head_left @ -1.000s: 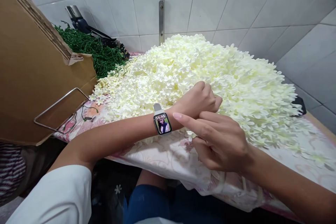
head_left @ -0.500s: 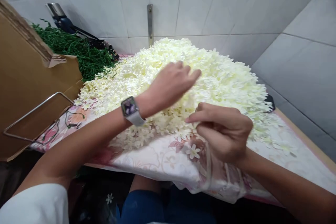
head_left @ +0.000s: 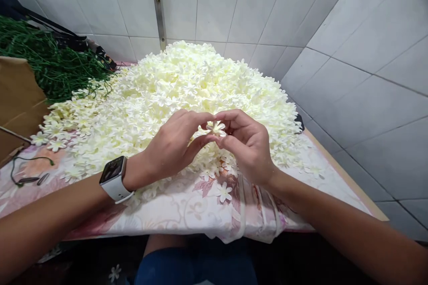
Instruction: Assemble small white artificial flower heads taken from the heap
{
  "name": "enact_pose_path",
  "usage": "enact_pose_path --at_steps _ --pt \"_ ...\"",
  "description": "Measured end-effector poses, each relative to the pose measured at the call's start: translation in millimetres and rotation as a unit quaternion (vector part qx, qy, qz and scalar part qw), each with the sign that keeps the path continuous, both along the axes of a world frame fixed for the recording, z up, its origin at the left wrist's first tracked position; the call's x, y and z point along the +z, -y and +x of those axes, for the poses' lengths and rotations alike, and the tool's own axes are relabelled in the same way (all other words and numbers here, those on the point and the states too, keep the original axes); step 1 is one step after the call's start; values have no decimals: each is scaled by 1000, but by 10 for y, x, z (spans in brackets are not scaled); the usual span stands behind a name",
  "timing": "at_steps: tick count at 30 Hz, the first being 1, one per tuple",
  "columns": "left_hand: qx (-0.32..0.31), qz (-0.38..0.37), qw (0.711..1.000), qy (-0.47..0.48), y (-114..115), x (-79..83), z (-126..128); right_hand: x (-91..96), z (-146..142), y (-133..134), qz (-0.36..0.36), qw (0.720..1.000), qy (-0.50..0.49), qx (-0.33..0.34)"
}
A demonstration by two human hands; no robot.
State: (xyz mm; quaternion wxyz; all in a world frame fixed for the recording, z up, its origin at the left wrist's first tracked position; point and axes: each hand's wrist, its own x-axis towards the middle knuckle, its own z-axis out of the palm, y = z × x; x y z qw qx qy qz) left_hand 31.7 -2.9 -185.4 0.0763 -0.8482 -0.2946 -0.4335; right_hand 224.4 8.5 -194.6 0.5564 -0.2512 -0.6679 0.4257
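Between my two hands, in the middle of the head view, is a small cream artificial flower (head_left: 216, 128). My left hand (head_left: 177, 142), with a watch (head_left: 115, 178) on its wrist, pinches the flower's left side between thumb and fingertips. My right hand (head_left: 247, 144) closes on it from the right, its thumb tip meeting the left one. Behind and under both hands rises a large heap of loose white and cream flowers (head_left: 200, 71). One single flower (head_left: 224, 192) lies on the floral tablecloth (head_left: 180, 213) below my right hand.
A tangle of green plastic stems (head_left: 56, 60) sits at the left back, beside a cardboard box (head_left: 20, 89). A green stem piece (head_left: 30, 159) lies on the cloth at left. A metal bracket (head_left: 159, 20) is fixed to the tiled wall (head_left: 217, 9). Another flower (head_left: 114, 273) lies below the table.
My left hand has come down from over the heap and my right hand has moved left and up. They now meet around one flower. The view has shifted to the right.
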Motion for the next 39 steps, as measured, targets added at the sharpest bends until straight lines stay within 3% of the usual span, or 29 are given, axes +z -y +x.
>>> enact_pose_path --at_steps 3,8,13,21,28,32,39 --pt "-29 -107 989 99 -14 -103 7 -39 -8 17 29 999 18 15" --pt "-77 -246 944 205 -50 -169 -20 -77 43 -60 182 977 108 -1" --pt "-107 -283 929 215 -33 -154 -37 -61 123 -140 284 947 148 -1" --pt "-170 -346 896 222 44 -97 -3 -45 132 -34 339 929 151 13" --pt "-155 -337 903 214 58 -146 14 -85 135 -51 317 938 139 23" --pt "-149 -339 903 219 44 -132 16 -122 165 -45 251 957 143 30" --pt "-169 -402 865 248 28 -60 16 -111 210 -29 241 956 165 -12"
